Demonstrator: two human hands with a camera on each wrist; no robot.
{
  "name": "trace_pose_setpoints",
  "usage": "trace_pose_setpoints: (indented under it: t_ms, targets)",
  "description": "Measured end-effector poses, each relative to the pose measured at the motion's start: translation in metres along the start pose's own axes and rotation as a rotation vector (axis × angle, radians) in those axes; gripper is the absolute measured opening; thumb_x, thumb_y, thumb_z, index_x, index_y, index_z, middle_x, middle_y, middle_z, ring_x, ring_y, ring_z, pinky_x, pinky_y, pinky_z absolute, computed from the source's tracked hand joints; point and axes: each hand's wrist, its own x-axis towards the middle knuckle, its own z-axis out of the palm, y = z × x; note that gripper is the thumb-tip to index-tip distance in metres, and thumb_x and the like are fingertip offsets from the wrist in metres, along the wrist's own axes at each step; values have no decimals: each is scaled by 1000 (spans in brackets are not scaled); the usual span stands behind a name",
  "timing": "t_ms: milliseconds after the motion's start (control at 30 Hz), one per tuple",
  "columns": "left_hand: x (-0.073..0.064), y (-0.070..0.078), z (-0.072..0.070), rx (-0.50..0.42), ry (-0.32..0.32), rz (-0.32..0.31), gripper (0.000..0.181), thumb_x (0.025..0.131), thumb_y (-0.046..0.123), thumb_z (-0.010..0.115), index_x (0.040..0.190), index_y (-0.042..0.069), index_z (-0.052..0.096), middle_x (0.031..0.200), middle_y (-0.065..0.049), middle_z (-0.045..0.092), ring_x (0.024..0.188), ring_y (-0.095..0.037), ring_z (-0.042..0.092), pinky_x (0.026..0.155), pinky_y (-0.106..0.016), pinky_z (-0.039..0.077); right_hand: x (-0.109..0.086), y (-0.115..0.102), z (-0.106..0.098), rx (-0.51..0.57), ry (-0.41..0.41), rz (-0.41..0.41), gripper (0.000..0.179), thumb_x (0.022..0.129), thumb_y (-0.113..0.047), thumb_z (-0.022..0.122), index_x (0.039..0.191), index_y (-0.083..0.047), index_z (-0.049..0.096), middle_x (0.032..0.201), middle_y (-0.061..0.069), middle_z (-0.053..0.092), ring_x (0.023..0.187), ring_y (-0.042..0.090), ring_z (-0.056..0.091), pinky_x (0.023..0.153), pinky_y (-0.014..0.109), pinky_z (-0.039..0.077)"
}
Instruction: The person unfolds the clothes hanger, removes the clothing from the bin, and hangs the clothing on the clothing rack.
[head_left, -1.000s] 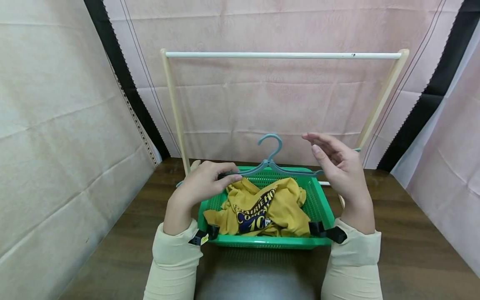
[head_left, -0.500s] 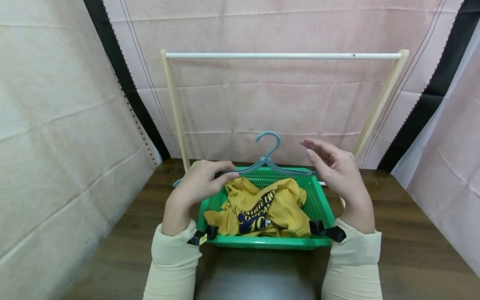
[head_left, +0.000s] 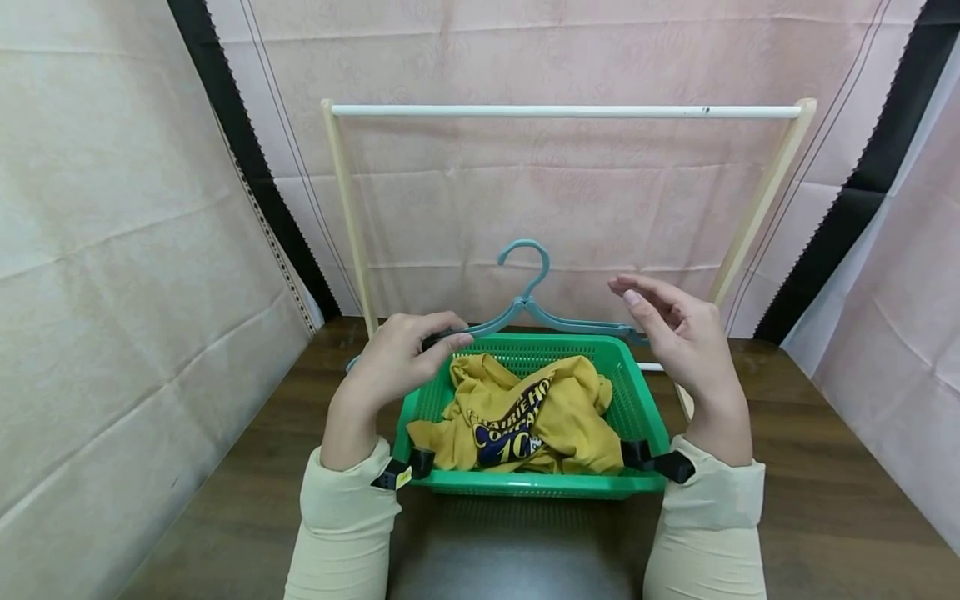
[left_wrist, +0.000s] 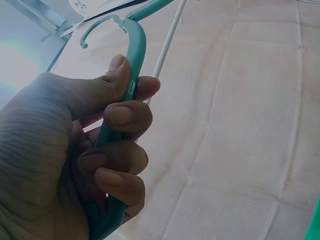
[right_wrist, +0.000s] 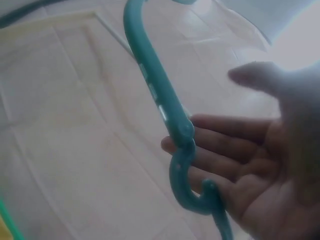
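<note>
My left hand [head_left: 405,354] grips one arm of a blue-green plastic clothes hanger [head_left: 526,300] above the basket's back edge. In the left wrist view, thumb and curled fingers wrap around the hanger [left_wrist: 136,50], whose hook points up in the head view. By the hanger's other end is my right hand [head_left: 682,342], thumb apart. The right wrist view has its fingers loosely extended behind the curved hanger tip [right_wrist: 175,180]; I cannot tell whether they touch. Below lies a crumpled yellow garment [head_left: 573,408] with dark blue lettering, inside a green basket [head_left: 525,483].
A clothes rack with a white top bar [head_left: 562,111] and cream side posts [head_left: 348,200] stands behind the basket. Pale fabric walls [head_left: 187,375] enclose the brown wooden table [head_left: 810,467] on the left, back and right.
The hanger has risen and shifted slightly left in my left hand. My right hand dipped inward a little, then moved back outward. Basket and garment have stayed put.
</note>
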Motion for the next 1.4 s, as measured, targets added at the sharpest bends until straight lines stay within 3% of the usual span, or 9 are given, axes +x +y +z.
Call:
trace_pose_setpoints:
  t_ms: [167,400,533,767,900,1067,1133,1400]
  targets:
    - [1,0,0,-6,0,-2,16,103,32,60,106,23,74,63,10,51,50,-8,36,52,-31,37,0,-3,0,11,-10,32,28,105,-19,56,128,-12,70,122,6,71,121,9,60,93,17,47]
    - [1,-2,1,-7,-36,-21,17,103,33,59,106,23,73,56,9,38,45,-6,31,50,-30,34,0,-3,1,8,-39,36,27,105,-20,56,128,-14,69,122,4,71,116,9,63,90,17,48]
    - [2,-1,3,-5,-51,-28,14,102,32,61,104,25,73,55,9,39,45,-6,32,49,-29,34,-1,-4,2,10,-64,15,27,103,-17,59,128,-15,70,121,2,71,112,8,64,87,17,49]
    - [2,1,6,24,-59,-9,15,102,34,62,104,25,73,55,10,41,44,-8,34,46,-29,31,-3,-2,7,41,-181,-58,28,100,-6,62,126,-12,70,118,3,72,96,11,69,79,18,54]
    - [3,2,7,43,-76,0,17,102,38,60,105,27,73,52,12,40,43,-8,36,51,-32,31,-2,-5,13,53,-273,-25,24,99,-11,66,122,-16,72,113,-2,73,94,13,70,79,22,55]
    - [4,4,10,-35,-133,1,16,102,36,60,105,26,72,55,11,42,43,-6,36,54,-30,37,-1,-12,23,105,-363,7,20,97,-18,70,117,-19,75,109,-6,74,99,14,70,82,29,57]
    - [6,5,11,-77,-150,6,15,102,34,61,105,25,72,57,10,45,43,-6,36,48,-28,37,0,-14,26,113,-386,-4,19,96,-19,71,115,-20,75,106,-7,75,97,13,71,80,30,57]
    - [10,9,15,-117,-181,-1,14,102,32,62,104,22,71,61,10,51,45,-6,40,47,-26,37,2,-15,28,85,-404,-43,16,96,-15,71,110,-20,76,94,-9,75,78,12,71,68,28,57]
